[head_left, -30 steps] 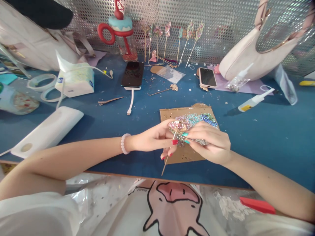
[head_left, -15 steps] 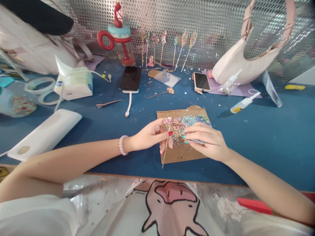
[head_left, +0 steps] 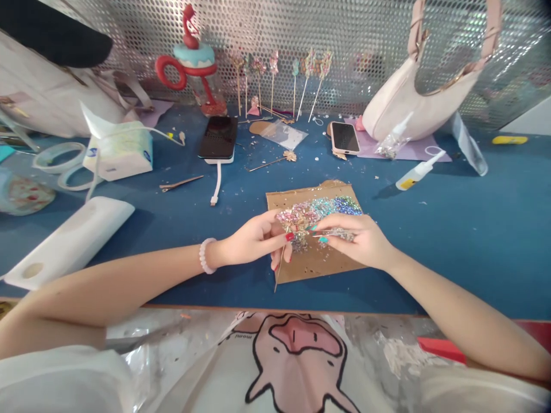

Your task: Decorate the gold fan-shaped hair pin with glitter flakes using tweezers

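Blue worktable, cardboard mat, sequin pile; left hand pinches ornament stick, right hand clamped on tweezers. Best: brace stick steady, tweezers gentle.

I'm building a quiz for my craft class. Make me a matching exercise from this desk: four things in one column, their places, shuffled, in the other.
Things:
1. glue bottle
2. wooden stick
3. tissue pack
4. tweezers

Places:
A. held in the left hand
B. left of the dark phone
C. held in the right hand
D. lying on its side, right of the cardboard

Pairs: 1-D, 2-A, 3-B, 4-C.
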A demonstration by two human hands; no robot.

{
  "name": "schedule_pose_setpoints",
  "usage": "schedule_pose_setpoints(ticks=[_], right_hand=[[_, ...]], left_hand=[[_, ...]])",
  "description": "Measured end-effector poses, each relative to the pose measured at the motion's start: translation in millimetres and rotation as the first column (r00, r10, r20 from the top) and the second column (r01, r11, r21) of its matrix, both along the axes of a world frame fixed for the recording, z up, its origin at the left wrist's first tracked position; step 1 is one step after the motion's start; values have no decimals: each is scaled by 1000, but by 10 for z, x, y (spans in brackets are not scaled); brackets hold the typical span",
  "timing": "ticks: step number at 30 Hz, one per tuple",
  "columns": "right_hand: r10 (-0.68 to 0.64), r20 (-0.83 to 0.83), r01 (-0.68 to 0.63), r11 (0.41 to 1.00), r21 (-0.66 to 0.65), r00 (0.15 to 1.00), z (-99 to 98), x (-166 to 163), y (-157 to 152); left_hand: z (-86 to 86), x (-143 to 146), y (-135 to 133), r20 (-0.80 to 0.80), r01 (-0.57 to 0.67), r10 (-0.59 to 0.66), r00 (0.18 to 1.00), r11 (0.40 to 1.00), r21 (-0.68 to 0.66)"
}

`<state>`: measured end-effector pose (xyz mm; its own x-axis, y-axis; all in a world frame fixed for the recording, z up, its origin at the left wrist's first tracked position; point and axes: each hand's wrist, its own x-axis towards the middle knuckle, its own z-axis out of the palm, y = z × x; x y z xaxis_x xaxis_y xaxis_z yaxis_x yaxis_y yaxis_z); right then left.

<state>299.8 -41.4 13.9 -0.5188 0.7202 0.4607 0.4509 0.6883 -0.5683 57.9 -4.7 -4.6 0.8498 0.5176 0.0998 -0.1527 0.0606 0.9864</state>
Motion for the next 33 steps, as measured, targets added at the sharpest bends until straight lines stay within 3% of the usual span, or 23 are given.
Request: schedule_pose_setpoints(ticks=[5, 7, 11, 17, 27, 33], right_hand=[[-123, -92, 87, 940, -329, 988, 29, 148, 100], [-155, -61, 119, 912, -392, 986, 29, 193, 140], [-165, 35, 167, 925, -342, 986, 24, 230, 173], [-179, 26, 178, 932, -317, 984, 21, 251, 150], [-137, 229, 217, 904, -368, 964, 153, 452, 242], [-184, 199, 254, 868, -425, 962, 229, 716, 343]], left_hand=[[-3, -18, -3, -70, 7, 2, 998, 990, 139], [13, -26, -12, -110, 19, 5, 994, 977, 212], [43, -41, -24, -171, 44, 18, 985, 936, 350], [63, -50, -20, -218, 96, 14, 976, 869, 485], [75, -47, -16, -257, 132, 22, 966, 813, 567], [54, -56, -13, -252, 125, 39, 967, 790, 600]])
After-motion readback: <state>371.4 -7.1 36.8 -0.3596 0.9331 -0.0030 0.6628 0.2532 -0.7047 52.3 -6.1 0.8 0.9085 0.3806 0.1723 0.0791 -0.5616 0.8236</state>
